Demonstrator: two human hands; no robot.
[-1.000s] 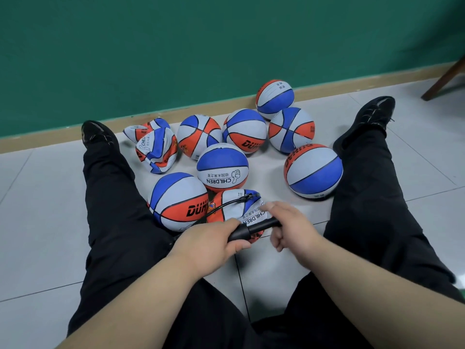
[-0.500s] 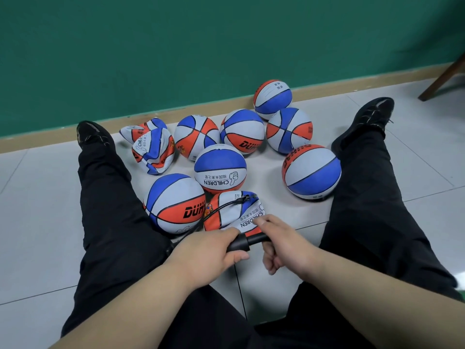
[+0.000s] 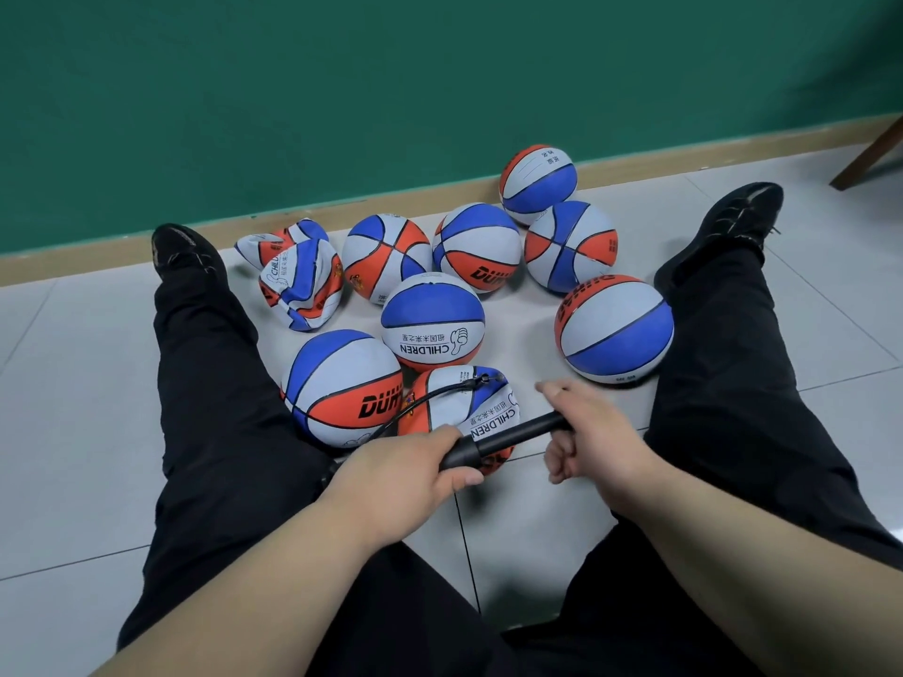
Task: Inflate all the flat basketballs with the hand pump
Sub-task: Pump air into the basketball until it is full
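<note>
A black hand pump [image 3: 503, 439] lies across my lap line between my hands. My left hand [image 3: 405, 473] grips its barrel; my right hand [image 3: 586, 430] grips the handle, pulled out so the rod shows. The pump's thin black hose [image 3: 440, 395] curves up to the valve of a flat, crumpled basketball [image 3: 464, 408] on the floor just beyond my hands. Two more flat balls [image 3: 300, 283] lie crumpled at the back left. Several round orange, blue and white balls [image 3: 432, 320] sit between my legs.
My legs in black trousers [image 3: 210, 383] spread to either side of the balls on a grey tiled floor [image 3: 63, 432]. A green wall with a wooden skirting board [image 3: 97, 256] runs behind. A wooden furniture leg [image 3: 870, 153] stands at far right.
My right hand has drawn the pump handle out to the right, after pushing it in half a second ago. The left hand stays on the barrel.
</note>
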